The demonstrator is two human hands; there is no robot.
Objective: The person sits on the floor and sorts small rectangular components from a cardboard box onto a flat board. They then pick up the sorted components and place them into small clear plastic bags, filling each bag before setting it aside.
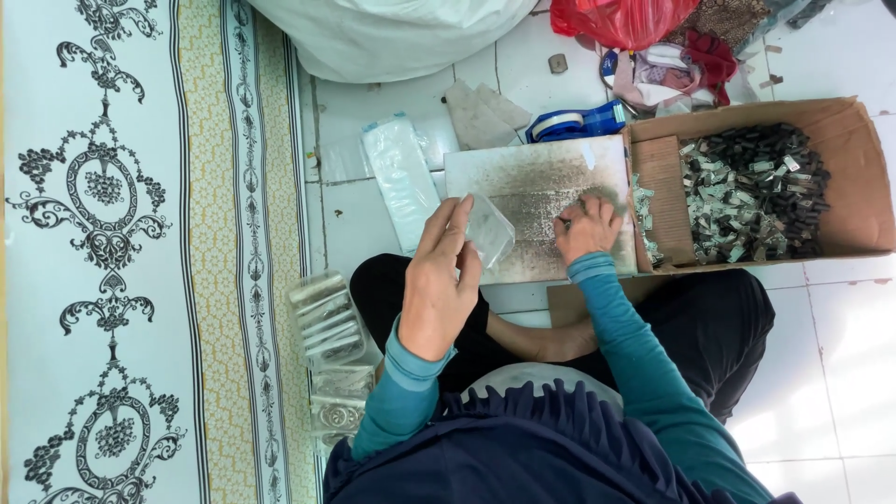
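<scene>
**Small clear bag held over a speckled board**

A small clear plastic bag [488, 229] is grasped between the thumb and fingers of the left hand [439, 285], raised just above the near left corner of a flat, whitish board speckled with dark bits [537, 187]. The right hand [585, 227] is pressed on the board with its fingers curled over small pieces; whether anything is pinched cannot be told. A brown cardboard box [854, 177] filled with small dark and green items is set just right of the board. Filled clear packets [327, 322] are stacked beside the left knee.
</scene>
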